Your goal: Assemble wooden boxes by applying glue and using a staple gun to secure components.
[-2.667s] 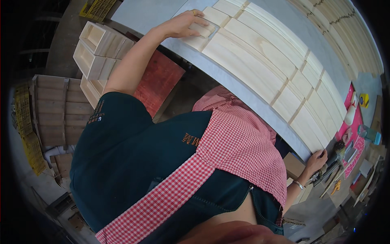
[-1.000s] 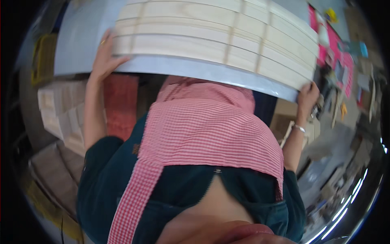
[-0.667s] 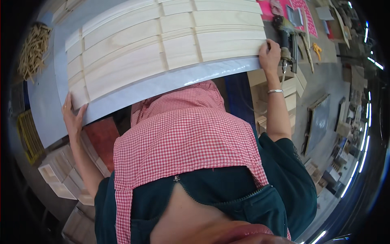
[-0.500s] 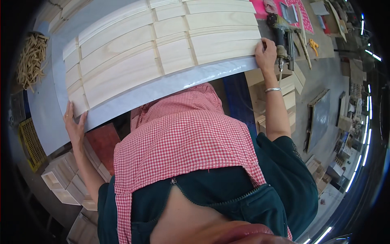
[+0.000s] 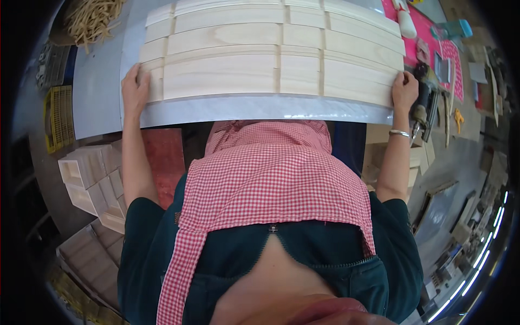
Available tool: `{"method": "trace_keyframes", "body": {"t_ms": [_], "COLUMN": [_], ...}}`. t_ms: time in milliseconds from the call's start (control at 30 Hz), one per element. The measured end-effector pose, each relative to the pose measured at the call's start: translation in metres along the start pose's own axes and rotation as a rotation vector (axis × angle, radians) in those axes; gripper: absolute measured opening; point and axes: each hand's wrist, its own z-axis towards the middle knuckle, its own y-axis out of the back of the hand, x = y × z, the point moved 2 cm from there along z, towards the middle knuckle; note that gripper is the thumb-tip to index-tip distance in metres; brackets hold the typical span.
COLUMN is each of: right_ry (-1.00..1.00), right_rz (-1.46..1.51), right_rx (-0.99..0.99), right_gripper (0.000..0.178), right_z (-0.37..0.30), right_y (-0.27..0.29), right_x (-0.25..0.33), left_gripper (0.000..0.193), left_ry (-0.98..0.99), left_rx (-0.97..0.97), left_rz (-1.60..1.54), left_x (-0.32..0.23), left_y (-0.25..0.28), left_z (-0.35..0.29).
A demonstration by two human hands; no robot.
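Rows of pale wooden boards (image 5: pixel 222 76) lie side by side on a grey-white tabletop (image 5: pixel 249 108), crossed by narrow gaps that line up from row to row. At their left end is my left hand (image 5: pixel 135 91), its fingers along the outer edge and its thumb by the front corner. My right hand (image 5: pixel 405 92) holds the right end of the front rows with curled fingers. The boards lie between both hands; the right fingertips are partly hidden. Just right of that hand lies a nail gun (image 5: pixel 425 97) with a hose fitting.
A bundle of thin wooden strips (image 5: pixel 89 24) sits at the far left. Below it stands a yellow crate (image 5: pixel 58 116), and open wooden boxes (image 5: pixel 89 170) are stacked at lower left. A white spray bottle (image 5: pixel 406 24) and teal-lidded container (image 5: pixel 455 28) stand at far right.
My view has turned and shifted, so the table edge now runs nearly level. Both hands stay at the ends of the boards, which look more evenly lined up.
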Motion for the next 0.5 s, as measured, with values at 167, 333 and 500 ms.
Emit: {"method": "trace_keyframes", "body": {"t_ms": [167, 333, 500], "right_ry": [0.006, 0.027, 0.073], "right_rz": [0.027, 0.022, -0.045], "right_rx": [-0.061, -0.100, -0.145], "right_gripper": [0.030, 0.028, 0.024], "right_z": [-0.003, -0.004, -0.004], "right_y": [-0.004, -0.003, -0.003], "right_x": [-0.001, 0.001, 0.001], "left_gripper": [0.048, 0.046, 0.045], "left_ry": [0.000, -0.048, -0.185], "left_rx": [-0.065, -0.087, -0.068], "left_rz": [0.308, 0.349, 0.387], "left_x": [-0.012, -0.009, 0.003], "left_y": [-0.009, -0.012, -0.014], "left_z": [0.000, 0.003, 0.007]}}
